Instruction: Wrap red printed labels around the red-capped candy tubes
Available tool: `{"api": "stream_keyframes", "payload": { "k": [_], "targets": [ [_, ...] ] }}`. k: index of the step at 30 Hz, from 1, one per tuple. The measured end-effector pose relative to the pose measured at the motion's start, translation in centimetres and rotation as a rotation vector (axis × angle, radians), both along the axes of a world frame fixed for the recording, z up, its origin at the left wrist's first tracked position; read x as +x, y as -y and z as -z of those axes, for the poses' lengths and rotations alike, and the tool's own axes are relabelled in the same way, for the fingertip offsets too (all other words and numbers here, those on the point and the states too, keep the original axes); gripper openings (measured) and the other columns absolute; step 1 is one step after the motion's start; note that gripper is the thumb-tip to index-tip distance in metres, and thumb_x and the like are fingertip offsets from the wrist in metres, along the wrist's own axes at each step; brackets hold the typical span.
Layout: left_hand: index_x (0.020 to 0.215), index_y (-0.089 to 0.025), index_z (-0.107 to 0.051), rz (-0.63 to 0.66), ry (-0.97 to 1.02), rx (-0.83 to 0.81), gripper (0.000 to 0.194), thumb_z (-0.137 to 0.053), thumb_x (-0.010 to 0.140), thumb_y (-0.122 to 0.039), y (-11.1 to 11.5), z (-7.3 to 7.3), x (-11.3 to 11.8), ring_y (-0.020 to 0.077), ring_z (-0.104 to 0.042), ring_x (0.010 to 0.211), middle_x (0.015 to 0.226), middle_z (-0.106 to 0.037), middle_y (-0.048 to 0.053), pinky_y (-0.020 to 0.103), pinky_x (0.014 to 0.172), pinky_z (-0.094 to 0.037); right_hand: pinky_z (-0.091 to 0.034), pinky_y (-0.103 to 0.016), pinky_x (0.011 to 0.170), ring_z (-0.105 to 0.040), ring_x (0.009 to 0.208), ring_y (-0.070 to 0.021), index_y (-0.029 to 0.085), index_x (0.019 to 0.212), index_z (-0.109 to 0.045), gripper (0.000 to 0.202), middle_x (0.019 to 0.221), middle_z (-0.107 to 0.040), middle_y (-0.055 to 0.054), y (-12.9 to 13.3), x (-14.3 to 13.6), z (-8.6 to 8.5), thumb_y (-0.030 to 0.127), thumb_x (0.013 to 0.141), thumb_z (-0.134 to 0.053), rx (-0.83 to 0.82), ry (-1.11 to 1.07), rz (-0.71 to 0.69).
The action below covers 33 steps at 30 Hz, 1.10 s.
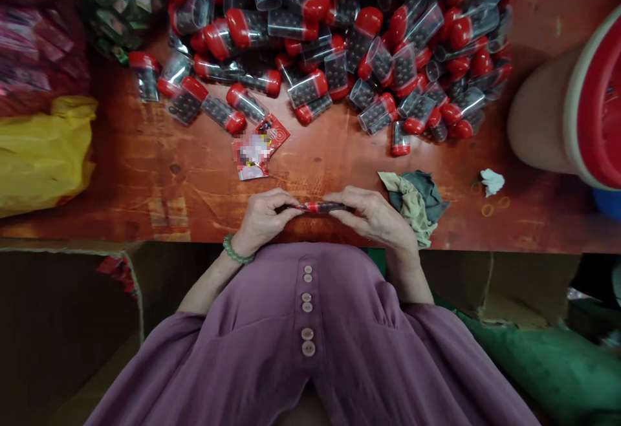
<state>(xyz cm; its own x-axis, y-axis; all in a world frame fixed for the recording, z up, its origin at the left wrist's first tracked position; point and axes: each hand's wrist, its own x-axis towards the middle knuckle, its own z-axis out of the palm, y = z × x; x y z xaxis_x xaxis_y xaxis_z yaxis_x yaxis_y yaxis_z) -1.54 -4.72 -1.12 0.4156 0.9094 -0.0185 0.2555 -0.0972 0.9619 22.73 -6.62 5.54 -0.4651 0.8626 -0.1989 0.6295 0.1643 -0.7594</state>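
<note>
Between my two hands, just above the table's near edge, is a thin red-and-dark packet (315, 207), seen nearly edge-on. My left hand (268, 217) pinches its left end, with a green bead bracelet at the wrist. Its right end is held by my right hand (371, 214), fingers closed on it. Two printed red cards (253, 166) lie overlapping on the table beyond my left hand. Farther back is a big pile of clear tubes with red caps (305, 90), filled with dark balls. A crumpled beige and grey cloth (418, 203) rests beside my right hand.
At the right stands a white bucket with a red rim (572, 103). Rubber bands (488, 209) and a white scrap (492, 181) lie nearer. Yellow (43, 161), pink (43, 51) and green bags (121, 6) sit at the left. Cardboard boxes (72, 322) stand below the wooden table's edge (194, 200).
</note>
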Motion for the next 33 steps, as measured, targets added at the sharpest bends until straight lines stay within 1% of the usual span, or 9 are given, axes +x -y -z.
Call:
{"api": "stream_keyframes", "payload": {
  "k": [4,8,12,17,21,24,28,31,33],
  "targets": [
    [0.079,-0.018,-0.077,0.072,-0.023,-0.022,0.007,-0.077,0.079,-0.025,-0.4,-0.1,-0.1,0.0145,-0.066,0.064,0.073,-0.074,0.005,0.025,0.061,-0.049,-0.051,-0.03,0.078,-0.067,0.085,-0.0172,0.02,0.119,-0.069,0.027,0.097,-0.073,-0.006,-0.7,0.1,0.3,0.023,0.095,-0.059,-0.055,-0.039,-0.025],
    [0.094,-0.018,-0.078,0.13,-0.04,-0.051,0.021,-0.079,0.078,-0.03,-0.6,-0.3,-0.1,0.0167,-0.069,0.071,0.084,-0.077,0.006,0.027,0.067,-0.052,-0.05,-0.028,0.076,-0.066,0.084,-0.0165,0.02,0.117,-0.071,0.026,0.097,-0.074,-0.005,-1.1,-0.2,0.7,0.024,0.093,-0.061,-0.098,-0.082,-0.035],
    [0.095,-0.02,-0.078,0.194,-0.004,-0.108,0.015,-0.072,0.084,-0.03,-0.5,-0.6,0.1,0.0174,-0.072,0.077,0.09,-0.078,0.006,0.027,0.071,-0.054,-0.05,-0.028,0.075,-0.065,0.082,-0.0157,0.021,0.116,-0.071,0.025,0.095,-0.074,-0.005,-1.3,-0.6,0.9,0.026,0.094,-0.061,-0.116,-0.107,-0.033],
    [0.094,-0.019,-0.077,0.21,0.021,-0.102,0.015,-0.067,0.088,-0.027,-0.1,-0.7,0.7,0.0184,-0.072,0.08,0.092,-0.078,0.007,0.028,0.073,-0.055,-0.049,-0.027,0.075,-0.065,0.082,-0.015,0.023,0.115,-0.072,0.024,0.093,-0.072,-0.004,-1.8,-1.2,1.0,0.024,0.096,-0.059,-0.143,-0.12,-0.081],
    [0.093,-0.019,-0.077,0.199,0.01,-0.108,0.015,-0.066,0.088,-0.027,-0.5,-0.9,0.6,0.0174,-0.071,0.076,0.089,-0.078,0.006,0.028,0.072,-0.055,-0.049,-0.027,0.077,-0.066,0.083,-0.0152,0.022,0.112,-0.073,0.022,0.093,-0.072,-0.004,-2.2,-1.6,1.2,0.027,0.095,-0.059,-0.142,-0.15,-0.068],
    [0.1,-0.018,-0.076,0.078,0.04,-0.214,0.025,-0.074,0.081,-0.033,-1.1,-1.1,-0.3,0.018,-0.072,0.077,0.089,-0.079,0.006,0.029,0.074,-0.056,-0.05,-0.027,0.076,-0.065,0.081,-0.0146,0.021,0.11,-0.073,0.022,0.092,-0.073,-0.003,-2.0,-1.7,1.8,0.03,0.093,-0.064,-0.177,-0.27,0.056],
    [0.112,-0.017,-0.072,-0.137,0.289,-0.445,0.056,-0.087,0.065,-0.043,-1.6,-0.9,-1.3,0.0217,-0.073,0.089,0.103,-0.077,0.01,0.033,0.083,-0.059,-0.051,-0.025,0.065,-0.061,0.066,-0.0112,0.022,0.107,-0.073,0.028,0.089,-0.073,0.0,-1.3,-2.0,3.2,0.038,0.085,-0.072,-0.34,-0.495,0.379],
    [0.104,-0.018,-0.073,-0.192,0.506,-0.585,0.054,-0.089,0.06,-0.046,-1.2,-0.5,-0.7,0.021,-0.073,0.089,0.104,-0.076,0.01,0.034,0.083,-0.06,-0.051,-0.024,0.057,-0.055,0.055,-0.0085,0.023,0.105,-0.073,0.037,0.087,-0.073,0.001,-1.1,-2.8,4.3,0.047,0.077,-0.078,-0.41,-0.622,0.565],
    [0.092,-0.018,-0.074,-0.228,0.55,-0.663,0.045,-0.089,0.06,-0.047,-0.8,-0.2,0.4,0.0189,-0.072,0.081,0.094,-0.077,0.008,0.033,0.079,-0.06,-0.052,-0.025,0.058,-0.054,0.054,-0.0079,0.023,0.105,-0.073,0.042,0.089,-0.073,0.001,-1.1,-3.4,4.7,0.051,0.074,-0.079,-0.421,-0.664,0.614]
  ]
}}
